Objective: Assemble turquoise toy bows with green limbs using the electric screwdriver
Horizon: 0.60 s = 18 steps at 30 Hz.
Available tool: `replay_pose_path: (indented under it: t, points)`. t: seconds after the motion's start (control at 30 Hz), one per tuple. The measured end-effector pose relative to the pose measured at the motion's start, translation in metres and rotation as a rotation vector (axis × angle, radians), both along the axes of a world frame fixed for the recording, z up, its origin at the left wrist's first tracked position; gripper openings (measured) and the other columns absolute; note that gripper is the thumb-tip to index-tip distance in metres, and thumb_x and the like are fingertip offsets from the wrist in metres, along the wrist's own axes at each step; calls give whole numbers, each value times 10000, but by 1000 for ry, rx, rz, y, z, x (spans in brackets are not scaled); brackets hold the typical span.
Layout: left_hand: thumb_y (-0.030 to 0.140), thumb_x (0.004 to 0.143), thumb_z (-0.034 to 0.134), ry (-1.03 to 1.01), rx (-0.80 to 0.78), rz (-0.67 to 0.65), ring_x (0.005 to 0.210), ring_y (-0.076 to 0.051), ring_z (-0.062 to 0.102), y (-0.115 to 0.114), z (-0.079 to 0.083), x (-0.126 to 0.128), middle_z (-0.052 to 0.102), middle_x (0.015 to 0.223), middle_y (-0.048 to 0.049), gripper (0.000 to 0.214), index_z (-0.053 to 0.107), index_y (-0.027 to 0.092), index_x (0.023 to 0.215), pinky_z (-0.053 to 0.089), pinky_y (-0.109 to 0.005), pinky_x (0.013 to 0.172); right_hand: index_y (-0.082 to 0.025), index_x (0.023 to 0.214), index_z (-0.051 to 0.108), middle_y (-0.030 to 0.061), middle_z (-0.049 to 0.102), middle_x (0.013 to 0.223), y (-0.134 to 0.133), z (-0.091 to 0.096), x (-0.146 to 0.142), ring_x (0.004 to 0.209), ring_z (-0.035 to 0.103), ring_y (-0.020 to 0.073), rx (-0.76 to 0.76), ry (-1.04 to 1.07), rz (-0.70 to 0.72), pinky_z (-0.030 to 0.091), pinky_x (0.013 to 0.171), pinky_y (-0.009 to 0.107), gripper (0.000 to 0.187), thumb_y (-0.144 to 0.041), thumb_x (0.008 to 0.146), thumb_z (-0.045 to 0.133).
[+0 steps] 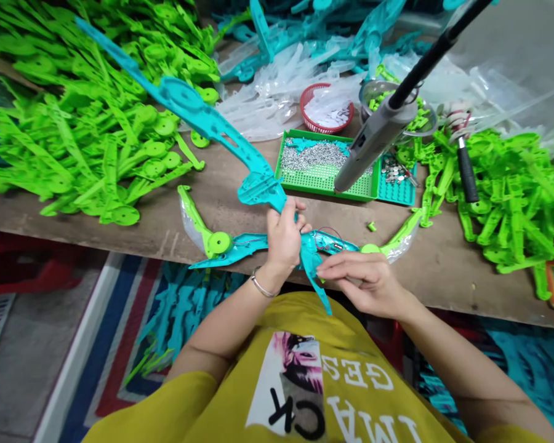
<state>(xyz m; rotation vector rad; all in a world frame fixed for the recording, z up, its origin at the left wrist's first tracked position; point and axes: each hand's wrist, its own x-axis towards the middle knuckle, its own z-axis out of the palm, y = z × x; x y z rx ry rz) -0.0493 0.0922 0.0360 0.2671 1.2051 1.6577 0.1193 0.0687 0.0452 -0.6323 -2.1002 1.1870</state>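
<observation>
My left hand (284, 237) is wrapped round the middle of a blue plastic toy crossbow shell (212, 120). Its long body points to the upper left, and its cross arms lie along the table's near edge. Green limb pieces (219, 243) with clear plastic sit at both arm ends. Thin wires and a small dark part (338, 245) show in the right arm. My right hand (369, 277) pinches at the shell's lower grip, where a bit of a small green plastic piece (322, 280) shows under the fingertips, mostly hidden.
A green tray (373, 191) of screws stands ahead, beside a blue tray (409, 195) of small metal parts. A grey electric screwdriver (373, 141) hangs above. Green parts (87, 141) pile up left and right (512, 197). A red basket (325, 127) and a hammer-like tool (466, 166) lie beyond.
</observation>
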Motion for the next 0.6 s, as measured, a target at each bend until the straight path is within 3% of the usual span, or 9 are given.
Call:
replay_pose_path:
  t: [0.13,0.27,0.37,0.43,0.5,0.6]
  points:
    - [269,866,684,-5,3,18,448,-6,360,-1,-6,2,570,760,56,221,500,192,770,347,-136,418,-203,995,751,64,780,945,-4,0,-3,869,749,146,15,-5,-24,624,771,266,284,-40,871,555]
    - [315,848,690,-4,7,-65,480,-26,437,-2,-6,1,616,743,35,186,557,187,825,439,-153,480,-209,1024,754,57,785,948,1,7,0,863,753,141,-37,19,16,615,768,247,250,-84,901,576]
    - [280,809,708,-8,41,-96,618,-76,611,-3,-5,-9,724,1030,-29,223,576,208,974,564,-236,608,-244,1176,721,58,780,1081,17,6,17,981,749,185,4,-139,-73,610,881,314,287,-183,913,624]
    - [215,737,741,-40,81,-116,790,-147,705,-3,-5,-20,702,1216,-58,337,580,224,1033,610,-316,707,-247,1132,737,64,780,1083,32,-6,35,981,749,227,125,-330,-279,609,882,367,261,-213,918,593]
    - [161,658,771,-54,100,-153,922,-219,731,-3,-5,-36,715,1194,-78,406,613,210,1029,619,-359,769,-231,1006,763,79,788,990,46,-27,50,869,756,262,260,-568,-486,615,776,391,231,-225,904,555]
    - [220,621,837,21,55,-156,846,-243,747,-1,-4,-63,760,942,-81,364,669,166,939,617,-312,678,-218,942,763,90,778,981,59,-62,64,771,743,262,321,-757,-516,598,695,388,254,-229,884,516]
